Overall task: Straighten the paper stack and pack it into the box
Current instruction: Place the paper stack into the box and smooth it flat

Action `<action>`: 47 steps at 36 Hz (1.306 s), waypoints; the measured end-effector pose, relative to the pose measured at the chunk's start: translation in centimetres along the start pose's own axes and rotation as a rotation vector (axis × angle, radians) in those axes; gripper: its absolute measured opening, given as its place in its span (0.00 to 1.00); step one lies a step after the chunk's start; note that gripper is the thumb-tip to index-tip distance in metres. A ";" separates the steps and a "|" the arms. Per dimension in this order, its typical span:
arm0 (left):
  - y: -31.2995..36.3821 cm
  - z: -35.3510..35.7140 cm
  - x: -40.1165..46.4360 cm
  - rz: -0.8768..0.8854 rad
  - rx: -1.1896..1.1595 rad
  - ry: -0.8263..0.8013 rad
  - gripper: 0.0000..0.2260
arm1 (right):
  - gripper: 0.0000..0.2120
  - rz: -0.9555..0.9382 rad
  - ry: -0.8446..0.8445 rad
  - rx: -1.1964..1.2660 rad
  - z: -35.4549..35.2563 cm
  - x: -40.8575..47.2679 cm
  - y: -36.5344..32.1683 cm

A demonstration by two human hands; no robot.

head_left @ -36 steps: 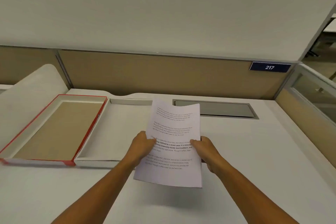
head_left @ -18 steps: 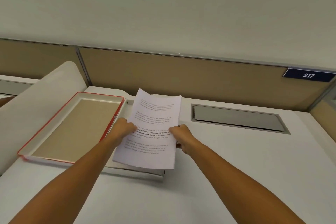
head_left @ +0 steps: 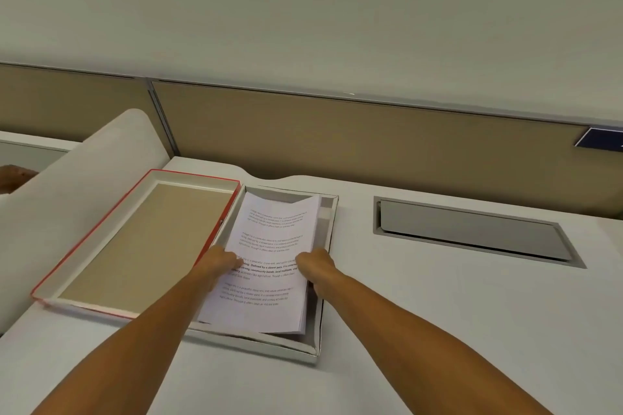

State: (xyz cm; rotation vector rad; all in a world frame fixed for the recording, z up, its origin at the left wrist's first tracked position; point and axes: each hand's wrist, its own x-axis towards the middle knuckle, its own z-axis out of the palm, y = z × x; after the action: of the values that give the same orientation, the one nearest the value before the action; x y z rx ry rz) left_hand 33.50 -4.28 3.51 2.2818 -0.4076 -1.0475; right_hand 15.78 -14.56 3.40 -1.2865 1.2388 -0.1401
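Note:
A stack of printed white paper (head_left: 269,246) lies inside the shallow white box (head_left: 317,344) on the desk, its far end curling up a little. My left hand (head_left: 219,263) grips the stack's left edge, thumb on top. My right hand (head_left: 315,264) grips the right edge the same way. Both forearms reach in from the bottom of the view. The stack fills most of the box, with a gap along the box's right wall.
The red-rimmed box lid (head_left: 135,246) lies open side up, touching the box's left side. A grey cable hatch (head_left: 472,232) is set into the desk to the right. A tan partition (head_left: 371,141) runs along the back, and a white curved divider (head_left: 67,185) rises at left.
Both hands carried the paper stack left and down from above the desk into the white box. The view shifted left with them.

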 end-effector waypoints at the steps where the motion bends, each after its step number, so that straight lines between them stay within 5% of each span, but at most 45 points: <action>1: -0.1 0.0 0.2 -0.002 0.010 -0.001 0.16 | 0.14 0.004 0.005 -0.004 0.1 0.3 0.1; 21: -0.9 -0.1 2.9 0.003 -0.005 0.008 0.15 | 0.05 0.024 0.066 -0.059 1.0 2.4 0.5; 38: -0.8 -0.1 4.3 -0.020 -0.169 0.016 0.04 | 0.12 0.041 0.090 -0.056 1.0 2.5 0.6; 47: -0.8 0.2 4.7 0.005 -0.089 0.053 0.15 | 0.14 0.059 0.042 -0.083 0.8 2.4 -0.1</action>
State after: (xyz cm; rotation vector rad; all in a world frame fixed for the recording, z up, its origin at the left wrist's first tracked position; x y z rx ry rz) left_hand 36.40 -6.11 0.17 2.2231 -0.3381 -0.9804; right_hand 17.38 -15.69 1.87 -1.3221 1.3290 -0.0740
